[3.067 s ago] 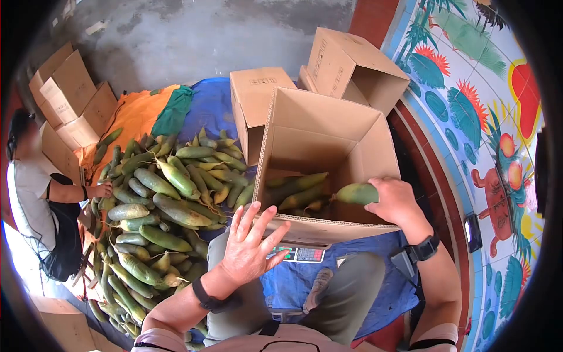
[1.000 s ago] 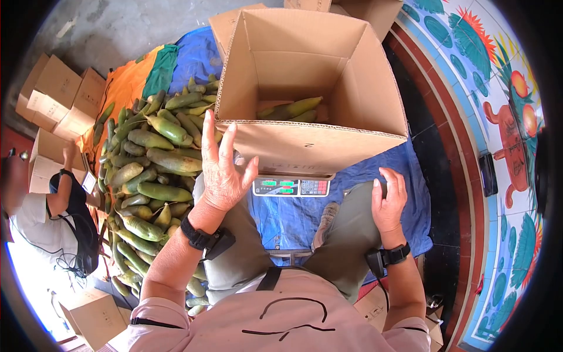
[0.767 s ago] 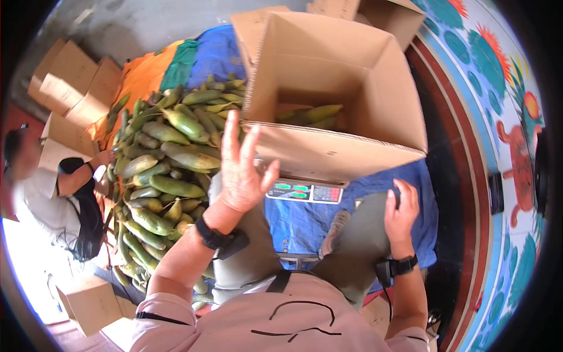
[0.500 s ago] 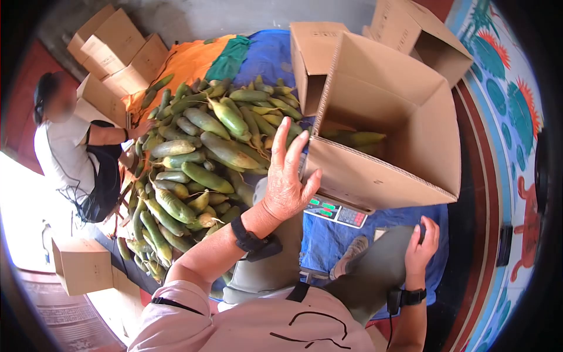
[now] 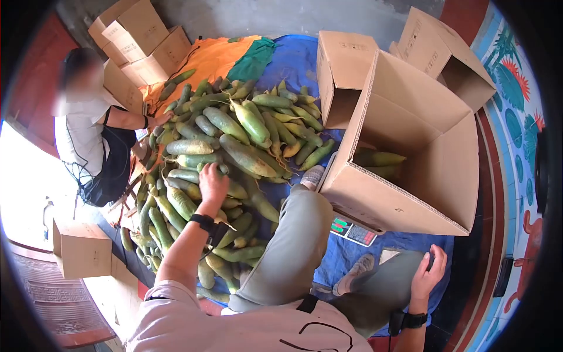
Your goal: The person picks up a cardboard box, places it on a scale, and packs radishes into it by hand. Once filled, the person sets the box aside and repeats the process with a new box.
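My left hand (image 5: 214,186) is over the pile of green radishes (image 5: 246,155), its fingers curled down round a green radish (image 5: 236,190) in the middle; the fingertips are partly hidden. To the right, a large open cardboard box (image 5: 404,202) stands on a digital scale (image 5: 352,231) with a lit display. Several green radishes (image 5: 381,158) lie inside the box, partly covered by its wall. My right hand (image 5: 429,273) is beside my right knee, fingers apart, holding nothing.
Another person (image 5: 88,129) sits at the left, one hand on the pile. Cardboard boxes (image 5: 138,35) are stacked at the back left, and more boxes (image 5: 349,64) stand behind the scale. A blue tarp (image 5: 293,58) covers the floor; a painted wall (image 5: 516,117) is at the right.
My left hand has moved left from the near edge of the box down to the radish pile. The view has shifted left. My right hand stays near the knee, its fingers more spread.
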Available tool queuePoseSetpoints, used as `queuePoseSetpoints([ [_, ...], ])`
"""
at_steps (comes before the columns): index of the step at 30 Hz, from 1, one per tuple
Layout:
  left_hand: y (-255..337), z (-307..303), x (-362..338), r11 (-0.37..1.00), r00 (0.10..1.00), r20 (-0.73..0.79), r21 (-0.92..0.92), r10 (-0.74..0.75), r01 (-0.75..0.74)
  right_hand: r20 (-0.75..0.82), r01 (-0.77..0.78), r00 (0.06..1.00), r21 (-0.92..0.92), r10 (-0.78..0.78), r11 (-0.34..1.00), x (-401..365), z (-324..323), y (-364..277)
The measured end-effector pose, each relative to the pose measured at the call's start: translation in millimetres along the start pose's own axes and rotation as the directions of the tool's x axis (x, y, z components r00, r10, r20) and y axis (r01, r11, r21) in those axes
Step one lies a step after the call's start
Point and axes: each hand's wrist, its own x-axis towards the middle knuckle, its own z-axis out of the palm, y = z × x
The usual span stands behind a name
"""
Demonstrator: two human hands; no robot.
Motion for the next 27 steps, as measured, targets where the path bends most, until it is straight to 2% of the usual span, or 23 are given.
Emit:
queuePoseSetpoints([
  [2,-10,-1,7,0.997,0.996,0.039,0.005,-0.077,0.077,0.002,-0.002,1.000,-0.005,0.002,1.000,0,1,0],
  [4,-23,-3,19,0.997,0.997,0.053,0.063,-0.056,0.052,0.012,-0.006,1.000,-0.011,0.007,1.000,0,1,-1],
  [6,-14,-3,26,0.999,0.999,0.022,0.017,-0.031,0.031,0.028,-0.006,1.000,-0.014,0.006,1.000,2,2,-2],
  [8,7,-2,35,1.000,0.996,0.085,0.008,0.004,-0.005,0.043,-0.006,0.999,-0.021,0.007,1.000,4,3,-4],
  [9,13,4,38,0.999,0.998,0.059,-0.033,0.029,-0.027,0.052,-0.002,0.999,-0.028,0.004,1.000,4,3,-5],
  [12,32,27,43,0.997,0.992,0.120,-0.074,0.041,-0.032,0.075,-0.005,0.997,-0.043,0.008,0.999,5,3,-7],
  [16,47,51,39,0.998,0.965,0.255,-0.016,0.055,-0.053,0.084,-0.016,0.996,-0.052,0.021,0.999,7,3,-9],
  [20,50,69,39,0.998,0.957,0.282,0.013,0.062,-0.069,0.101,-0.024,0.994,-0.044,0.029,0.999,8,0,-10],
  [23,53,85,49,0.999,0.956,0.291,-0.037,0.042,-0.032,0.105,-0.029,0.994,-0.057,0.034,0.998,9,-1,-11],
  [25,61,97,59,0.947,0.980,0.177,-0.286,-0.095,0.144,0.119,-0.021,0.992,-0.064,0.028,0.998,9,-2,-9],
  [26,66,103,65,0.946,0.980,0.176,-0.292,-0.091,0.141,0.114,-0.020,0.993,-0.069,0.028,0.997,8,-3,-8],
  [27,70,111,74,0.901,0.954,0.210,-0.334,-0.215,0.277,0.120,-0.015,0.992,-0.084,0.025,0.996,7,-3,-6],
])
